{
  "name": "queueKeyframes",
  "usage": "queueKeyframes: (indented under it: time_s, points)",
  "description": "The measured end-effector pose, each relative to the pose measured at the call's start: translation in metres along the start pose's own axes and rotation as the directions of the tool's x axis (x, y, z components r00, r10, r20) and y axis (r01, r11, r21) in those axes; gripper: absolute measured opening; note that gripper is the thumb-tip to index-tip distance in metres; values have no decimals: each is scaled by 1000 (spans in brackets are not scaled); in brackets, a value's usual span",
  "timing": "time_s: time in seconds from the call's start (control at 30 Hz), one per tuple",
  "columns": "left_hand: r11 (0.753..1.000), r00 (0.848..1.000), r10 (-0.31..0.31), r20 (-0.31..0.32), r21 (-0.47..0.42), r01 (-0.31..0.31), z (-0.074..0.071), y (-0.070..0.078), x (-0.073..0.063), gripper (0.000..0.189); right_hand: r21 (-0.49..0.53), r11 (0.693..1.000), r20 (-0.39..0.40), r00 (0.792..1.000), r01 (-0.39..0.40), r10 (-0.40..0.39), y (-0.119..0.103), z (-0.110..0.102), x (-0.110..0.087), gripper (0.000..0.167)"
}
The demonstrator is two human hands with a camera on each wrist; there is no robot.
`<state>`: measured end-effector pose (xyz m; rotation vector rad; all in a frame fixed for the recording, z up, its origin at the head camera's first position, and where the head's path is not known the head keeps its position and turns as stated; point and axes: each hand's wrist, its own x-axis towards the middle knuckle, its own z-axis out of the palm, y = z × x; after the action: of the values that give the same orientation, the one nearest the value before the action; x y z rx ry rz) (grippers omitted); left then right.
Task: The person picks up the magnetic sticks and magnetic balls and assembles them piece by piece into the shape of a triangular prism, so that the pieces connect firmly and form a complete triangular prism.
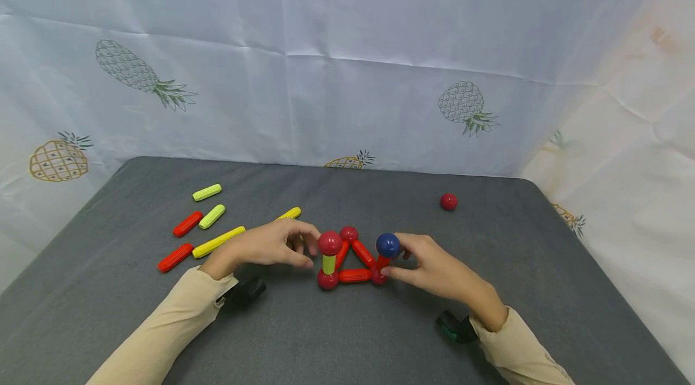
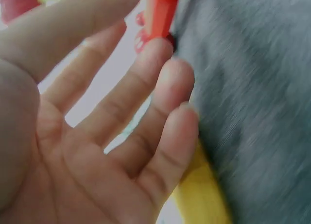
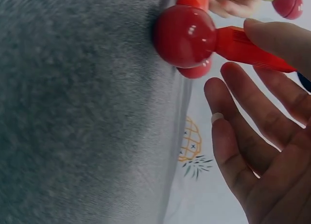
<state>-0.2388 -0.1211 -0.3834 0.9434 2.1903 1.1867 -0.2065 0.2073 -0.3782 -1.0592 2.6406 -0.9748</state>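
Note:
A triangle of red rods joined by red balls lies on the table. From its left front corner a short yellow-green rod rises with a red ball on top. At the right front corner stands an upright red rod capped by a blue ball. My right hand pinches this red rod, its thumb lying along the near side. Just left of the topped yellow-green rod, my left hand hovers with relaxed fingers and holds nothing.
Left of the hands lie loose yellow rods, red rods and short yellow-green rods. One loose red ball sits at the back right. A pineapple-print cloth hangs behind the grey table.

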Motion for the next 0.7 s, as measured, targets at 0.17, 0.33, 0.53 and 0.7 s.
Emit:
queueKeyframes:
  time_s: [0.17, 0.33, 0.53, 0.7]
  points:
    - [995, 993, -8, -117, 97, 20, -12, 3, -6, 28, -5, 1000, 34, 999, -11, 11, 3, 6, 2, 21]
    - [976, 973, -31, -229, 204, 79, -17, 3, -8, 25, -23, 999, 61, 998, -27, 28, 4, 8, 3, 23]
    - [940, 954, -100, -283, 286, 184, -19, 1, -9, 25, 3, 999, 92, 995, -37, 37, 6, 11, 3, 23]
    - [911, 949, -146, -280, 336, 240, -17, -2, -8, 27, 24, 999, 107, 994, -33, 30, 7, 13, 4, 23]
